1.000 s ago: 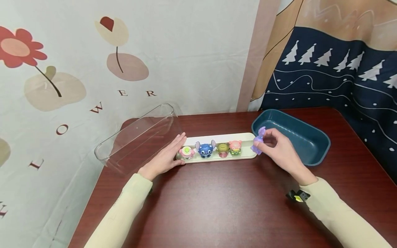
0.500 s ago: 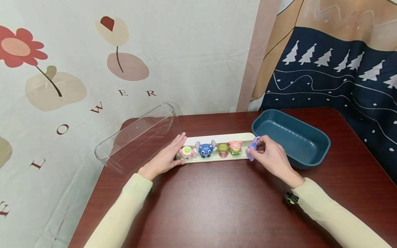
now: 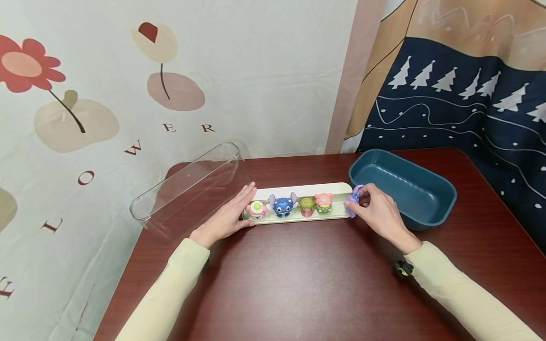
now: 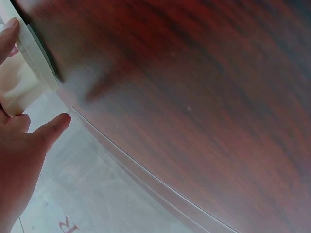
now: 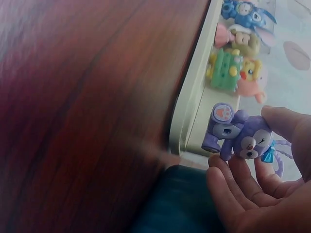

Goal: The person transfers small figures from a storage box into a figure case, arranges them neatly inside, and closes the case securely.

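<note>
A cream tray (image 3: 298, 191) lies on the table, bearing a pink figurine with a white and green top (image 3: 258, 209), a blue big-eared figurine (image 3: 283, 206), an olive-topped figurine (image 3: 306, 206) and a pink and green figurine (image 3: 323, 202). At its left end rests my left hand (image 3: 226, 215), fingers straight along the side; part of it shows in the left wrist view. My right hand (image 3: 379, 209) pinches a purple rabbit figurine (image 5: 248, 138) by the head at the tray's right end. In the right wrist view its face, feet and blue bow show.
Just behind my right hand stands a dark teal bin (image 3: 443, 201). A clear plastic cover (image 3: 187, 189) leans by the back left edge of the table. Printed cloths (image 3: 264, 76) hang close behind the table.
My right hand brought the purple rabbit figurine left over the tray, then shifted it slightly right again to the tray's end. The teal bin slid a little right. My left hand stayed still.
</note>
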Motion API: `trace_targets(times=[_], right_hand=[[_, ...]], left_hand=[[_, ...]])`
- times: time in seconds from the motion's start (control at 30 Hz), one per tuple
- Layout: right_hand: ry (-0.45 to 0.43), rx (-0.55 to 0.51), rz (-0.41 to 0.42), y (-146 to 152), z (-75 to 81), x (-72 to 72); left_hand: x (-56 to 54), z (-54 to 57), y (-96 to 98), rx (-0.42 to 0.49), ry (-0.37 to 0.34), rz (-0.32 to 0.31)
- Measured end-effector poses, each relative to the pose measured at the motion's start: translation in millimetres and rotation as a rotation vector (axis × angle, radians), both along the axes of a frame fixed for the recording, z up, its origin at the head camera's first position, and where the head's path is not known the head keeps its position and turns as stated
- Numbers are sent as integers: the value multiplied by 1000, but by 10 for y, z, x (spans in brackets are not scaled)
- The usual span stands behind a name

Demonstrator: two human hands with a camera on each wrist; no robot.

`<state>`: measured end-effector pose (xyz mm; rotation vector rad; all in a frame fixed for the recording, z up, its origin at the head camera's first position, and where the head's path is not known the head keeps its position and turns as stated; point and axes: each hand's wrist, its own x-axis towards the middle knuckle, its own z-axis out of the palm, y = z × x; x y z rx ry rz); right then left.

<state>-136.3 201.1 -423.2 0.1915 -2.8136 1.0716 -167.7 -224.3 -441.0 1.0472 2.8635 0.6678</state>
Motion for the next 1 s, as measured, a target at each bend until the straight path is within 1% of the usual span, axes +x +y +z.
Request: trace_targets(times=[0.17,0.33,0.47,0.63,0.77,1.0], right_hand=[[15,-3,-30,12,-9,-32],[10,2,-24,-63,-31,-59],[22,6,-28,-119,-49,-89],[14,-1,-28,-130,-55,-116],[-5,2,-26,-121,-44,-116],[-26,6,-9,-97,11,-65]], left_hand=[[1,-2,-5,3,-6,-1],[-3,-9,-8,2,-1,0],[-8,-16,-4,1,-1,1],[-6,-13,-1,2,-7,4],[-10,-11,-8,-2,-22,12],[-3,-17,-7,9,-9,9]])
